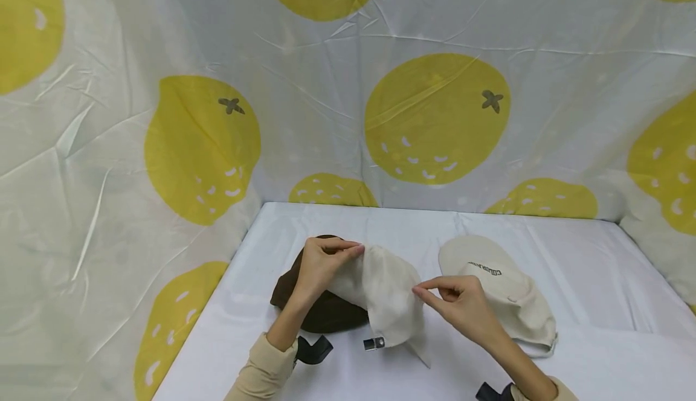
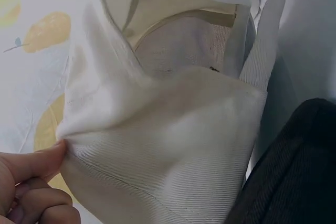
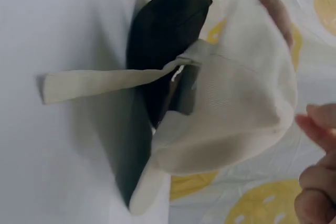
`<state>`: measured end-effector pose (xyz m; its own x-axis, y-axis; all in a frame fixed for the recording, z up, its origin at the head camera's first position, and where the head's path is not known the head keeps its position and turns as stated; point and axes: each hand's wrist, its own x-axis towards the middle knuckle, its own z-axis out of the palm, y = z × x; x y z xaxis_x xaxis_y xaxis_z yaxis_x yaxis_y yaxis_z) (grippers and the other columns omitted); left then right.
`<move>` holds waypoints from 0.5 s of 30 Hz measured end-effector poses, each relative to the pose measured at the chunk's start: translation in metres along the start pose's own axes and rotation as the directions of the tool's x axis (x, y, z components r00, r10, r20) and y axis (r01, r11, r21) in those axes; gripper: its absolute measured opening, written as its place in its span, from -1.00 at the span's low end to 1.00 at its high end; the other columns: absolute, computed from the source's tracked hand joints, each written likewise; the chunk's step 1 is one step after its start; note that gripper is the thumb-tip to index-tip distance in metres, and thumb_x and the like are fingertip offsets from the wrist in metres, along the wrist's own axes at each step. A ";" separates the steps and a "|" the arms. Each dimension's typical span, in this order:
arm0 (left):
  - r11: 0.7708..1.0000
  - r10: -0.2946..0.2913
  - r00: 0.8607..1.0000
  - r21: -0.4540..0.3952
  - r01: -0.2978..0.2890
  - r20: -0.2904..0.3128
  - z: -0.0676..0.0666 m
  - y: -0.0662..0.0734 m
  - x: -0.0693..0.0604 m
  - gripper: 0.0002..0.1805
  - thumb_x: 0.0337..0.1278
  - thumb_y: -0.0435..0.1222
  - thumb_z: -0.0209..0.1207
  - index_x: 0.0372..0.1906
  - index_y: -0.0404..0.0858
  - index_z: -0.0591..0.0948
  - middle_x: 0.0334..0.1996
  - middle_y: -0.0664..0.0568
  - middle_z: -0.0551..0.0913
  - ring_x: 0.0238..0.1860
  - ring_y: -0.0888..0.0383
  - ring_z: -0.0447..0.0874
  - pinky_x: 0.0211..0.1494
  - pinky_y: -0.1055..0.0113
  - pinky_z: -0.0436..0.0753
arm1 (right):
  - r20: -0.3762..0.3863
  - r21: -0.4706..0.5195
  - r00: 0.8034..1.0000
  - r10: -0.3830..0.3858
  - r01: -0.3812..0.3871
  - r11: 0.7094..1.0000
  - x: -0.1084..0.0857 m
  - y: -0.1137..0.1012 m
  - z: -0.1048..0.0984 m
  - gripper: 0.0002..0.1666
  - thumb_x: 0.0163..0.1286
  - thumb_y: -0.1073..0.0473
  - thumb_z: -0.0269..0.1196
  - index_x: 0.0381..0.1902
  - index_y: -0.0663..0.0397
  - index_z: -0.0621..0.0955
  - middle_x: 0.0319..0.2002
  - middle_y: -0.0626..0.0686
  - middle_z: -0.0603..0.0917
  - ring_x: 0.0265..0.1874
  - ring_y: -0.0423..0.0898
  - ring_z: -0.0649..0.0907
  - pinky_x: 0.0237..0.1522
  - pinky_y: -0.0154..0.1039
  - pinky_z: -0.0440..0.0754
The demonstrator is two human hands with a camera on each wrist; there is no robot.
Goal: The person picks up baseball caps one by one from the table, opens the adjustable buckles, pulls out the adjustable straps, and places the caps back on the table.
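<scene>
A cream baseball cap is held up over the table, its loose strap and dark buckle hanging down. My left hand pinches its edge between thumb and forefinger; the pinch also shows in the left wrist view on the ribbed cream fabric. At the cap's other side is my right hand, thumb and forefinger tips brought together. In the right wrist view those fingertips lie right at the cap's edge; whether fabric is between them is unclear.
A dark brown cap lies on the table behind the left hand, partly covered. Right of the right hand lies another cream cap with dark lettering. The white-covered table meets a lemon-patterned curtain at its back edge.
</scene>
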<state>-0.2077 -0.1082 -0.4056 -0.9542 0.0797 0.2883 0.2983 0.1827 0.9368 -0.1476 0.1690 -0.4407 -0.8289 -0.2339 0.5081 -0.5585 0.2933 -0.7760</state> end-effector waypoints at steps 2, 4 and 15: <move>1.000 0.002 1.000 -0.010 -0.002 0.007 0.001 0.002 -0.001 -0.92 0.03 -0.28 0.55 -0.38 -0.21 0.88 -0.39 -0.11 0.84 -0.31 0.21 0.75 -0.20 0.44 0.65 | -0.064 -0.025 0.996 0.063 -0.065 0.998 0.006 -0.002 0.003 -0.89 0.25 0.24 0.52 -0.27 -0.08 0.85 -0.77 -0.07 0.08 -0.68 -0.49 0.06 -0.73 -0.45 0.07; 1.000 0.006 1.000 -0.018 -0.006 0.015 0.002 0.003 -0.002 -0.91 0.03 -0.28 0.55 -0.38 -0.22 0.88 -0.38 -0.12 0.84 -0.31 0.21 0.75 -0.20 0.44 0.65 | -0.121 -0.030 0.987 0.105 -0.110 0.993 0.012 -0.004 0.007 -0.87 0.24 0.20 0.53 -0.24 -0.09 0.85 -0.75 -0.11 0.10 -0.68 -0.45 0.08 -0.72 -0.41 0.10; 0.999 0.030 0.999 -0.029 -0.029 0.033 0.006 0.005 -0.004 -0.93 0.05 -0.30 0.54 -0.36 -0.22 0.88 -0.46 -0.16 0.80 -0.44 0.26 0.63 -0.33 0.48 0.54 | -0.201 0.104 0.962 0.185 -0.167 0.980 0.032 -0.008 0.031 -0.79 0.19 0.19 0.56 -0.19 0.05 0.86 -0.77 -0.13 0.24 -0.75 -0.42 0.17 -0.74 -0.43 0.09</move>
<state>-0.2026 -0.1020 -0.4035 -0.9436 0.1177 0.3095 0.3251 0.1520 0.9334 -0.1687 0.1300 -0.4297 -0.9074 0.0157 0.4201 -0.4055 0.2305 -0.8845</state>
